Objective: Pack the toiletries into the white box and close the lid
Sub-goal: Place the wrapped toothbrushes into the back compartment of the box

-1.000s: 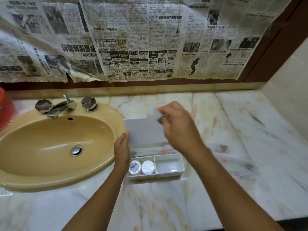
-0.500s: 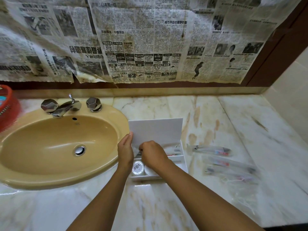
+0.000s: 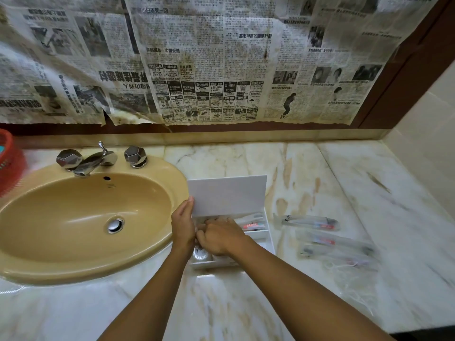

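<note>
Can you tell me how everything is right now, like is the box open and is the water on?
white box: lid up, open
left hand: rests on the box's left edge
right hand: inside the box, fingers curled
tap: no water running
sink: dry-looking, empty
wrapped toothbrushes: lying on the counter, not packed yet

pale veined marble counter [image 3: 344, 173] filling the lower frame. at centre, open white box [image 3: 269, 238]; right of it, wrapped toothbrush packets [image 3: 310, 221]. far left, red basket [image 3: 9, 166].

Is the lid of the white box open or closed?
Open. The lid stands up behind the box, and the left hand touches its edge.
</note>
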The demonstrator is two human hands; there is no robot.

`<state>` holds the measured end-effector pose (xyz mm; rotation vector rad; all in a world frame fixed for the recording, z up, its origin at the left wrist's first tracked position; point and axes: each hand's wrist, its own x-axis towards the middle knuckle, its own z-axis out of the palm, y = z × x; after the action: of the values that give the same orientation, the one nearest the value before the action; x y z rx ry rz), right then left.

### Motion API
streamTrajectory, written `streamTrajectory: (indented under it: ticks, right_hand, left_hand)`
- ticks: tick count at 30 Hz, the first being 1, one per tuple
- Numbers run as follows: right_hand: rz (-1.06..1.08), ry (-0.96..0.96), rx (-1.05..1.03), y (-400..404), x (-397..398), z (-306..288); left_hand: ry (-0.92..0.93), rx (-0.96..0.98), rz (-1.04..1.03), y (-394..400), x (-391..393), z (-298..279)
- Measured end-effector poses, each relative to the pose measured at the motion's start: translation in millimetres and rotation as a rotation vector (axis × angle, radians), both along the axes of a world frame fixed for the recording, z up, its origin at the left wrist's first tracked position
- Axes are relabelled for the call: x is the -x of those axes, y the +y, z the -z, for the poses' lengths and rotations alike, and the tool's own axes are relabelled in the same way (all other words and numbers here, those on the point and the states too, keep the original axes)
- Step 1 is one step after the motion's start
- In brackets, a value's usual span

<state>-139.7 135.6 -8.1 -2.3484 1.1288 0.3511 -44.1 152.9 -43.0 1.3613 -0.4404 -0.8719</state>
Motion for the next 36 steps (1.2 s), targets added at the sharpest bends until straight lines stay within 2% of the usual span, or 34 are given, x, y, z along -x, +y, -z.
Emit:
streamTrajectory:
  ticks: [3,5,7,9,12,14,16,20,22,27,32,34,36]
  right_hand:
    - [-0.034,0.001,0.02,-0.2,4.4,2.0]
    - [0.012,-0.079,0.019,2.1,8.2,1.8]
    - [0.14,-0.24,0.039,1.7,15.7,-5.5]
    - [0.286,-0.404,0.142,-5.3,29.5,-15.3]
    - [0.522,-0.509,0.334,-24.3,63.0,-23.2]
    - [0.677,-0.477,0.396,-38.5,88.8,-19.2]
    - [0.765,-0.362,0.41,-48.4,111.5,-9.8]
    - [0.734,-0.018,0.255,-53.3,138.5,9.5]
    - [0.708,0.068,0.23,-52.3,144.8,19.0]
    - [0.735,0.052,0.339,-49.4,148.7,25.9]
    - [0.751,-0.098,0.431,-58.3,146.2,16.2]
    - [0.706,-0.063,0.396,-64.3,146.8,10.8]
    - [0.642,0.059,0.28,-65.2,148.6,10.4]
  left_hand:
    - [-0.017,0.007,0.008,1.4,0.0,0.1]
    - [-0.031,-0.001,0.016,1.5,-1.2,1.5]
    - [-0.022,-0.002,0.024,0.8,-1.8,1.9]
    - [-0.009,0.006,0.029,0.0,-1.9,2.0]
    - [-0.012,0.007,0.034,0.5,-2.0,1.9]
    - [-0.011,0.002,0.031,0.3,-2.0,2.2]
    - [-0.01,0.005,0.029,0.0,-2.0,3.1]
    - [-0.022,0.017,0.023,-0.6,-2.7,6.1]
    - [-0.021,0.021,0.021,-0.6,-2.9,6.7]
    - [-0.01,0.02,0.028,-0.1,-2.2,5.1]
    - [0.001,0.024,0.024,0.0,-1.8,3.5]
    - [-0.003,0.022,0.027,0.2,-1.3,2.6]
    - [-0.006,0.022,0.026,0.3,-1.5,2.2]
